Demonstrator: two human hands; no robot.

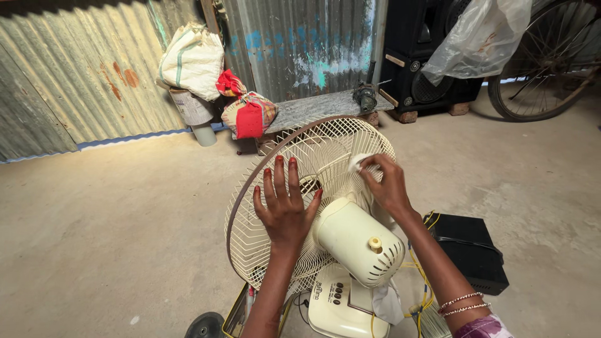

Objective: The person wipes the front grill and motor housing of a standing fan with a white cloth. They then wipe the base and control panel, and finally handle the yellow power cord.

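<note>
The left hand (285, 206) lies flat, palm down, fingers spread and pointing away. The right hand (386, 184) is curled, fingertips pinched together, wrist bent, forearm reaching forward.

My left hand (285, 209) lies flat on the rear grille (300, 188) of the fan, left of its motor housing (357, 241). My right hand (387, 184) presses a cloth (358, 162) on the grille above the housing. A box (472, 250) sits right of the fan; a bench (319, 107) stands behind it.
</note>
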